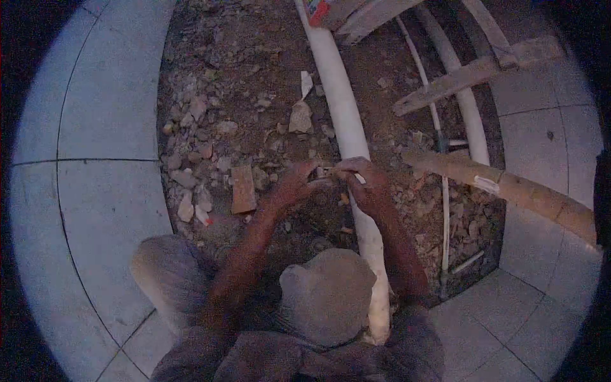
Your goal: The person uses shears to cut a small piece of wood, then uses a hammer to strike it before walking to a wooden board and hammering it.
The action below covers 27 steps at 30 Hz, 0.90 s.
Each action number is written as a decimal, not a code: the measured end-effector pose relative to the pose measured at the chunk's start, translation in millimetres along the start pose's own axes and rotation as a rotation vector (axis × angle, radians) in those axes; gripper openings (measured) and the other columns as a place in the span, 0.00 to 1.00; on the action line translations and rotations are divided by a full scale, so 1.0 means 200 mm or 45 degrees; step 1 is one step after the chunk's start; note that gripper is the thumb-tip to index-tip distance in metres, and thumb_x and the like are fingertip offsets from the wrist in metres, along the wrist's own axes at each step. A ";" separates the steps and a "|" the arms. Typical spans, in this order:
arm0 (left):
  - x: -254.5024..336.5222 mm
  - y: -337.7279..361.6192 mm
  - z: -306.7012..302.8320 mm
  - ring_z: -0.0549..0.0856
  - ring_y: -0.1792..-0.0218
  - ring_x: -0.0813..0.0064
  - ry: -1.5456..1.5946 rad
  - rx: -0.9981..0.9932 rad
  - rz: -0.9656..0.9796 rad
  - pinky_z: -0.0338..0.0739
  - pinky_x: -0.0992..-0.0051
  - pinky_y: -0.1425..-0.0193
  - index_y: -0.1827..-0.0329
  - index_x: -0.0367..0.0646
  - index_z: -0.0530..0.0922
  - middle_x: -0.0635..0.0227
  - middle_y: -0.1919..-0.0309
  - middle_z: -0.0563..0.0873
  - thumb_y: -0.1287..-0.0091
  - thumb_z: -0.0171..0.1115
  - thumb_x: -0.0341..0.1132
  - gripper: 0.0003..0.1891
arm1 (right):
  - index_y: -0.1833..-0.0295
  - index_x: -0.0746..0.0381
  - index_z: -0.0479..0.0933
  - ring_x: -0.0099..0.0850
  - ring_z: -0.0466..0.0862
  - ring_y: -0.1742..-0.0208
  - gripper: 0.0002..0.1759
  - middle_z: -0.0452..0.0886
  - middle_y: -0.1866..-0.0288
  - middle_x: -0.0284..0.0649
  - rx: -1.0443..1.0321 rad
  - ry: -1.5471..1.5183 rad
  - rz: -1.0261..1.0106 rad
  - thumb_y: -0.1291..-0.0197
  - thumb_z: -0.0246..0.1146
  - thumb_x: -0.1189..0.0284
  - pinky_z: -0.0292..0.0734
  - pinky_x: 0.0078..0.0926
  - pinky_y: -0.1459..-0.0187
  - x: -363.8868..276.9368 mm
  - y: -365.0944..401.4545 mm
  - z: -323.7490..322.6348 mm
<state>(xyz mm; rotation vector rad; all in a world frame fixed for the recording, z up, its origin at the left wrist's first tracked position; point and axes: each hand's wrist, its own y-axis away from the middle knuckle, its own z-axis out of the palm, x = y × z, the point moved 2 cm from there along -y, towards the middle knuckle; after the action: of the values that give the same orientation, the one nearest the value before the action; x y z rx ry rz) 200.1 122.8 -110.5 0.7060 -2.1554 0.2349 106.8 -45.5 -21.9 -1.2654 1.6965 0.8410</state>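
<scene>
White pipe [340, 108], lying along rubble [210, 153], small pale piece [324, 172] beside it

Dim light; pale floor tiles [108, 127] border a rubble trench [223, 76].

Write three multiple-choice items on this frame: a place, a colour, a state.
1. The flat brick piece lies: A) on the dirt left of the big pipe; B) on top of the pipe; C) in a hand.
2. The big pipe is: A) black; B) white; C) green.
3. The left hand and right hand are: A) far apart; B) close together at the big pipe; C) out of view.
Answers: A, it rests on the dirt beside the pipe; B, it shows pale against the dirt; B, they nearly meet over it.
</scene>
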 end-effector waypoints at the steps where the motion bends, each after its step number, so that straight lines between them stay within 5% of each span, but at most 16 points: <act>1: -0.01 -0.01 0.00 0.77 0.48 0.54 0.008 0.010 -0.011 0.70 0.60 0.46 0.43 0.42 0.70 0.51 0.50 0.77 0.40 0.61 0.49 0.27 | 0.54 0.63 0.76 0.36 0.81 0.57 0.11 0.79 0.58 0.44 0.017 0.068 -0.074 0.42 0.60 0.72 0.75 0.32 0.54 0.00 -0.02 0.03; 4: -0.04 -0.03 0.05 0.76 0.47 0.52 0.238 -0.112 -0.019 0.70 0.59 0.46 0.45 0.39 0.71 0.51 0.49 0.77 0.41 0.62 0.50 0.27 | 0.52 0.62 0.76 0.39 0.81 0.54 0.16 0.80 0.56 0.44 0.039 0.153 -0.063 0.40 0.57 0.63 0.74 0.32 0.52 -0.04 -0.01 0.07; 6: -0.09 -0.01 0.10 0.76 0.48 0.51 0.051 0.217 0.159 0.70 0.59 0.46 0.45 0.39 0.72 0.51 0.52 0.78 0.43 0.64 0.52 0.30 | 0.51 0.61 0.75 0.42 0.80 0.52 0.20 0.79 0.53 0.45 0.046 0.171 0.030 0.38 0.54 0.56 0.74 0.33 0.48 -0.04 -0.01 0.08; 8: -0.05 -0.03 0.06 0.76 0.49 0.51 0.073 0.133 0.088 0.70 0.59 0.46 0.46 0.40 0.72 0.52 0.53 0.78 0.45 0.65 0.52 0.30 | 0.52 0.61 0.76 0.42 0.80 0.52 0.21 0.80 0.54 0.45 0.028 0.151 -0.028 0.39 0.55 0.56 0.74 0.34 0.49 0.00 0.00 0.09; 10: 0.02 -0.02 -0.01 0.77 0.49 0.52 0.097 0.047 0.017 0.70 0.60 0.46 0.46 0.41 0.73 0.53 0.54 0.78 0.46 0.66 0.53 0.31 | 0.52 0.62 0.76 0.42 0.80 0.52 0.21 0.80 0.54 0.46 0.049 0.120 -0.074 0.39 0.56 0.56 0.74 0.33 0.49 0.03 -0.01 0.09; 15: 0.07 0.04 -0.08 0.78 0.53 0.57 0.110 0.382 0.082 0.71 0.62 0.48 0.50 0.42 0.76 0.58 0.56 0.78 0.50 0.69 0.50 0.28 | 0.53 0.63 0.76 0.39 0.81 0.54 0.19 0.80 0.56 0.45 0.172 -0.055 0.001 0.40 0.59 0.58 0.75 0.33 0.51 0.02 -0.01 0.12; 18: 0.15 0.03 -0.19 0.77 0.51 0.58 0.395 0.201 -0.013 0.71 0.62 0.46 0.51 0.44 0.77 0.60 0.56 0.78 0.50 0.70 0.48 0.26 | 0.51 0.65 0.74 0.33 0.80 0.56 0.16 0.80 0.59 0.43 0.318 0.054 -0.090 0.40 0.60 0.65 0.74 0.31 0.53 -0.04 -0.01 0.10; 20: 0.17 0.05 -0.19 0.77 0.50 0.58 0.281 0.205 -0.008 0.70 0.62 0.45 0.52 0.44 0.77 0.60 0.56 0.78 0.50 0.69 0.47 0.24 | 0.55 0.63 0.77 0.32 0.81 0.55 0.17 0.82 0.59 0.41 0.254 -0.215 0.180 0.42 0.62 0.62 0.74 0.30 0.51 -0.01 0.00 0.11; 27: 0.09 0.06 -0.08 0.76 0.48 0.60 0.265 0.207 0.007 0.68 0.63 0.42 0.58 0.45 0.76 0.60 0.54 0.78 0.47 0.69 0.45 0.18 | 0.53 0.64 0.75 0.30 0.79 0.55 0.14 0.79 0.56 0.40 0.272 -0.192 0.118 0.42 0.62 0.68 0.73 0.28 0.51 0.02 0.08 0.03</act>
<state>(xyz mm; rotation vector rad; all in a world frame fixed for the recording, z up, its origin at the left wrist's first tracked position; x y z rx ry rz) 195.0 132.3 -84.6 0.7330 -1.9548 0.4701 91.4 -38.2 -27.2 -0.9627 1.6837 0.7666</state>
